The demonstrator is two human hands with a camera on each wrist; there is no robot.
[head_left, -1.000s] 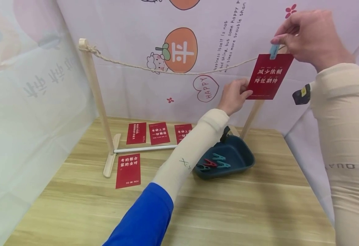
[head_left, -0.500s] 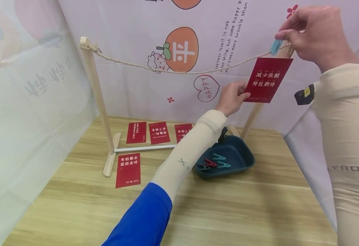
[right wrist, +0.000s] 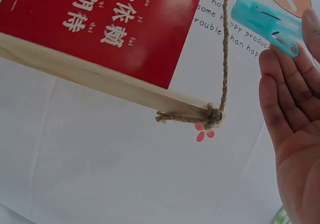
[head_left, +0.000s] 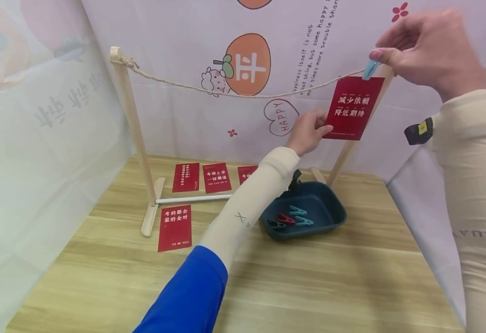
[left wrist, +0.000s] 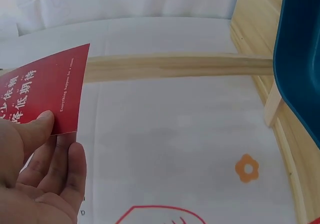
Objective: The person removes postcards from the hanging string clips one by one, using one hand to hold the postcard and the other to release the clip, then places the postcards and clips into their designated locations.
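Observation:
My left hand [head_left: 307, 132] pinches a red card [head_left: 353, 108] by its lower left corner; white Chinese writing covers its front. In the left wrist view the thumb lies on the face of the card [left wrist: 55, 86] and the fingers are behind it. My right hand [head_left: 438, 53] pinches a light blue clothespin [head_left: 371, 69] above the card's top edge. The twine line [head_left: 243, 95] runs just above the card. From the right wrist, the clothespin [right wrist: 265, 21] shows apart from the twine [right wrist: 225, 48], while the card is on the twine's other side.
The twine is tied between two wooden posts [head_left: 131, 125] joined low down by a white rod [head_left: 193, 199]. A dark blue basin [head_left: 328, 203] holds several clothespins [head_left: 285, 219]. Several red cards [head_left: 175, 229] lie on the wooden table [head_left: 309, 277] at the left and back.
The clothespin has lifted off its overlap with the card, then come down over the card's top edge again in the head view. Left hand and card have shifted slightly left.

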